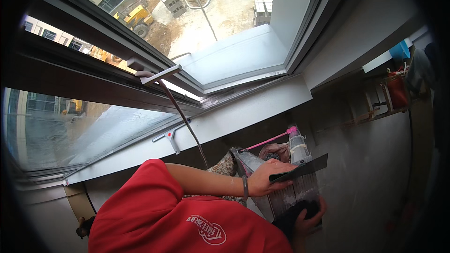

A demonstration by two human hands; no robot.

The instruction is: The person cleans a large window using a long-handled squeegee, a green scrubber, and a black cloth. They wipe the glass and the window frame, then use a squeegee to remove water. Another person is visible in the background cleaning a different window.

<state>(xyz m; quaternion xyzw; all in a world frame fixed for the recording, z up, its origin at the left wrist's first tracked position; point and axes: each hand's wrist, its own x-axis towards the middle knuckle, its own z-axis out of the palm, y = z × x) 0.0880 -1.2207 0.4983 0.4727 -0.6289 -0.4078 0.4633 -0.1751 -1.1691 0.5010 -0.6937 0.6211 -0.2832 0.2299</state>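
Note:
My left hand (267, 178) reaches in from the left, its fingers closed on a dark flat blade-like piece (304, 167), whose wide end sticks out to the right. Lower down, my right hand (310, 218) has its fingers curled round a bunched dark cloth (294, 215). Both hands are above a worn grey metal step stool or ladder top (307, 189). On its far part lie a pink rod-like tool (269, 140) and a crumpled brownish-pink cloth (277, 151).
A squeegee (169, 139) rests on the white window sill (248, 115). A dark cord (180, 112) hangs from the handle (161, 74) of the open window. At the right are a red container (397, 93) and a blue bucket-like thing (400, 51).

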